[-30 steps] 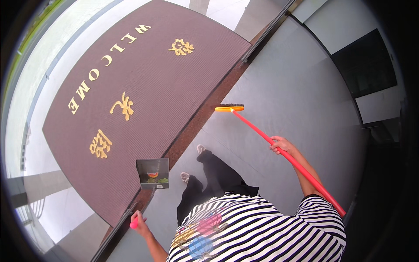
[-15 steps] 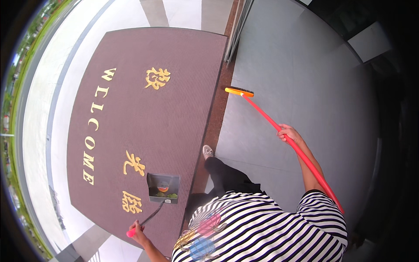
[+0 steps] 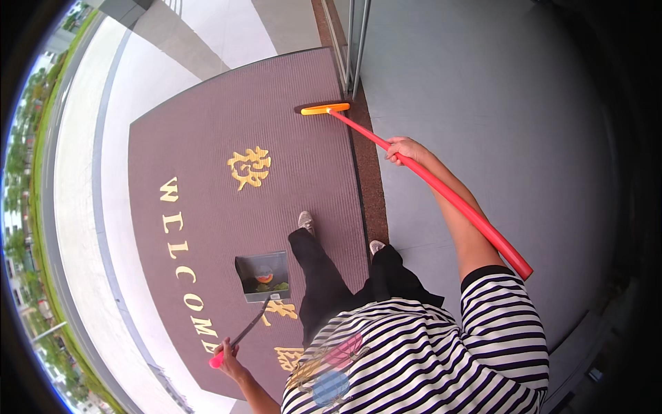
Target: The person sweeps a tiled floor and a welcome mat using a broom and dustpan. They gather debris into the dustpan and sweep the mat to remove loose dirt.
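My right hand (image 3: 405, 150) is wrapped round the red handle of a broom (image 3: 476, 219), whose end slants back past my forearm. Its orange head (image 3: 325, 109) is over the far right part of a brown doormat (image 3: 207, 124); whether the bristles touch the mat I cannot tell. In my left hand (image 3: 227, 353) is the pink-tipped handle of a long-handled dustpan (image 3: 276, 262). The grey pan is above or on the mat, left of my feet. Inside it lie green leaves (image 3: 279, 287) and a small orange-and-white piece (image 3: 264, 277).
Ahead, a glass door with metal edges (image 3: 358, 48) stands beside the mat's far right corner. A reddish-brown threshold strip (image 3: 372, 179) divides the mat from the grey floor (image 3: 469, 103). Pale paving (image 3: 76, 172) and grass lie to the left. My shoes (image 3: 306, 222) are near the mat's right edge.
The broom head has moved left from the grey floor across the threshold to over the mat. I have stepped forward onto the mat, and the dustpan has come forward along it.
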`<state>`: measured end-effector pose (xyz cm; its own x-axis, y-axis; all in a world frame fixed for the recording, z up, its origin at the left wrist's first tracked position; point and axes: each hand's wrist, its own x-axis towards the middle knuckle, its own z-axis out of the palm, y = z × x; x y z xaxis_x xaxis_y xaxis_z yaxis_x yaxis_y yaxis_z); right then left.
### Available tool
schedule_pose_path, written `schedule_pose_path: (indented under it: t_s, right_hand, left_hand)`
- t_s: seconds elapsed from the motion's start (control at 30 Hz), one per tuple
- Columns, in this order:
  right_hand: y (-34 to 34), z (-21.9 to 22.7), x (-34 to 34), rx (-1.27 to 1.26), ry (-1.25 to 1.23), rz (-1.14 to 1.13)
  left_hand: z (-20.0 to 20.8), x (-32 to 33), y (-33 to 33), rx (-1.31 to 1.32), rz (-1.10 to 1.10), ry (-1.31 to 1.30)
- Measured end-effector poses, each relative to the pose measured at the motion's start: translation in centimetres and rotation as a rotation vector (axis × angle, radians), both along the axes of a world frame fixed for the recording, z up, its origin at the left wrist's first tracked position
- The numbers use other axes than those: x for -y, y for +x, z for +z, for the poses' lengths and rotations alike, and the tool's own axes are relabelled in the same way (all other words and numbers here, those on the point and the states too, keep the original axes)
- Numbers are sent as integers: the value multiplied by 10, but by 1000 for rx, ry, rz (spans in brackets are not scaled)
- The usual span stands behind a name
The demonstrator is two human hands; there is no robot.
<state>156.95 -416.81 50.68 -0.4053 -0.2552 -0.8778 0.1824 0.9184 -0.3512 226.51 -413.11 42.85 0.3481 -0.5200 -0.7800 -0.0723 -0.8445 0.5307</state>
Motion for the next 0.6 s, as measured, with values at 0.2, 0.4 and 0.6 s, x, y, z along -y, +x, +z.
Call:
schedule_pose_path:
  t_s: [0.2,0.4,0.6]
  right_hand:
    - [111,69,-46,-23,89,-384]
    - [261,199,-103,-2,281,-782]
    - [271,314,-87,-153,144,-878]
  left_hand:
    - [-59,195,-24,-185,-200,-4]
    - [-112,312,-135,-318,-534,-87]
    - [-92,305,-232,-371,-857,-68]
